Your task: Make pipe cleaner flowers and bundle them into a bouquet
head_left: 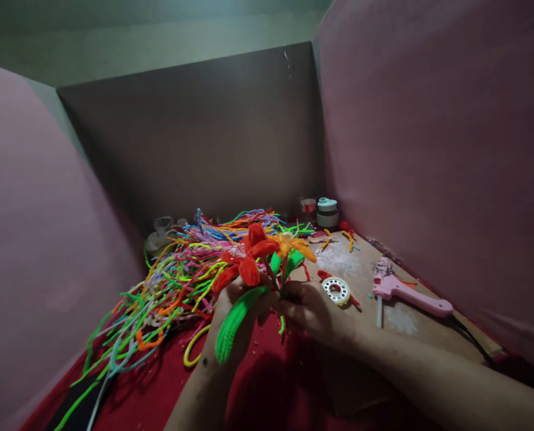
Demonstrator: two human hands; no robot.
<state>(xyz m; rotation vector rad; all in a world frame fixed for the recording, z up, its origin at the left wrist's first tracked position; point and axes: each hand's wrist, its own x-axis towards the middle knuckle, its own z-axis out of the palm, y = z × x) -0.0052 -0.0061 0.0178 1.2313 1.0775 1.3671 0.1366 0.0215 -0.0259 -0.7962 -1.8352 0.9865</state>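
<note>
My left hand (231, 305) and my right hand (312, 311) meet at the middle of the red table, both closed around the stems of a small pipe-cleaner bouquet. A red flower (246, 257) and an orange flower (291, 244) rise above my fingers. A thick green coiled leaf (233, 323) hangs down over my left hand. The stems themselves are hidden inside my fingers.
A big heap of loose coloured pipe cleaners (172, 281) lies at the left. A pink glue gun (410, 296) and a white spool (336, 290) rest on a cardboard sheet (361, 263) at the right. Tape rolls (327, 212) stand at the back. Pink and grey partition walls enclose the table.
</note>
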